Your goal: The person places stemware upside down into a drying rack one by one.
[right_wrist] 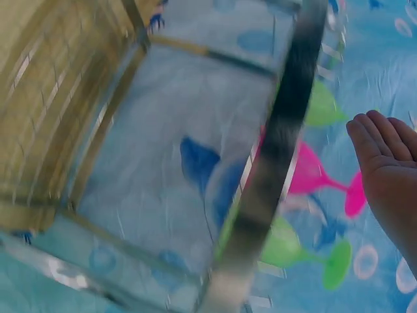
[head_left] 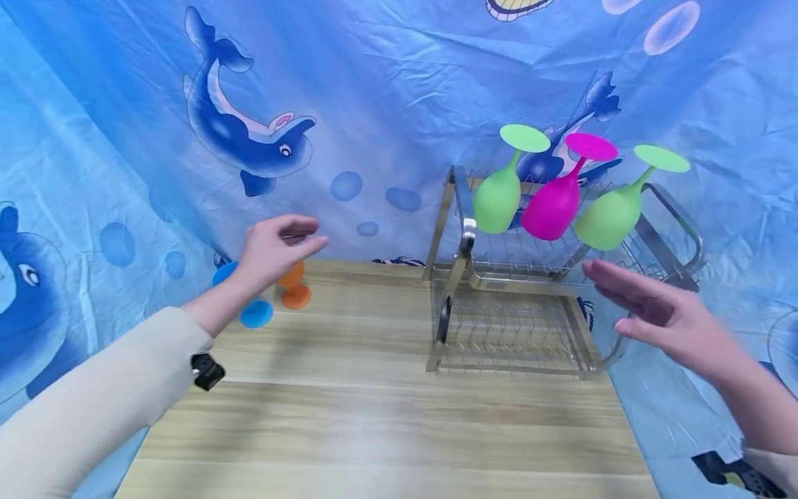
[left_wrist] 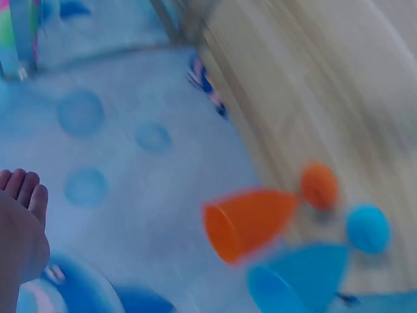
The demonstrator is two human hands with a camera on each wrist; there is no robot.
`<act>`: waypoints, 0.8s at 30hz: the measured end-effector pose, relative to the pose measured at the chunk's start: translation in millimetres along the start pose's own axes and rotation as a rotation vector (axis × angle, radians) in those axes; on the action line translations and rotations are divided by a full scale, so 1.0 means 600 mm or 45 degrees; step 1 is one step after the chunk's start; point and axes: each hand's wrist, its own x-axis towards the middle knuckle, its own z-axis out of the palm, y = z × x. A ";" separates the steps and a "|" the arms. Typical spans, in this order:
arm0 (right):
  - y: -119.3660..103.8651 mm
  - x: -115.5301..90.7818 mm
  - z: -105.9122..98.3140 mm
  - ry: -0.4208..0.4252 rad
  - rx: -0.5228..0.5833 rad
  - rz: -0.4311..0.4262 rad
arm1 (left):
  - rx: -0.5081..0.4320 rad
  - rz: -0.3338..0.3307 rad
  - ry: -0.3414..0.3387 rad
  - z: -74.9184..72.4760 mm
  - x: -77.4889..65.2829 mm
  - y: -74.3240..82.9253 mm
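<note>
My left hand [head_left: 274, 246] hovers above an orange goblet [head_left: 296, 296] and a blue goblet [head_left: 256, 314] at the table's back left, its thumb and fingers apart and empty. Both goblets stand upright on their feet in the left wrist view, though the hand and forearm partly cover them in the head view. Upside down on the upper tier of a metal dish rack [head_left: 495, 284] are a left green goblet [head_left: 497, 201], a magenta goblet [head_left: 551, 208] and a right green goblet [head_left: 607, 218]. To the rack's right, my right hand [head_left: 661, 315] is held in the air with extended fingers, holding nothing.
The rack's lower wire tier [head_left: 511, 339] sits near the wooden tabletop [head_left: 349, 402] at the right. A blue dolphin-print curtain [head_left: 399, 90] hangs behind and along both sides. Each wrist wears a black strap device [head_left: 208, 371].
</note>
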 end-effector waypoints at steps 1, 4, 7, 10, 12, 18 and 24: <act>0.005 0.002 0.010 -0.028 0.071 -0.039 | 0.036 -0.024 0.008 -0.015 -0.006 -0.014; 0.016 0.009 0.042 -0.085 0.128 -0.078 | 0.117 -0.089 0.007 -0.054 -0.028 -0.051; 0.028 0.017 0.075 -0.133 0.105 -0.050 | 0.192 -0.130 0.027 -0.082 -0.050 -0.085; 0.044 0.025 0.106 -0.175 0.092 -0.005 | 0.250 -0.194 0.058 -0.102 -0.068 -0.116; 0.059 0.031 0.128 -0.191 0.084 0.017 | 0.273 -0.253 0.081 -0.114 -0.079 -0.137; 0.107 0.036 0.184 -0.192 0.118 0.054 | 0.305 -0.358 0.090 -0.138 -0.107 -0.202; 0.142 0.034 0.225 -0.150 0.143 0.092 | 0.228 -0.391 0.065 -0.131 -0.113 -0.261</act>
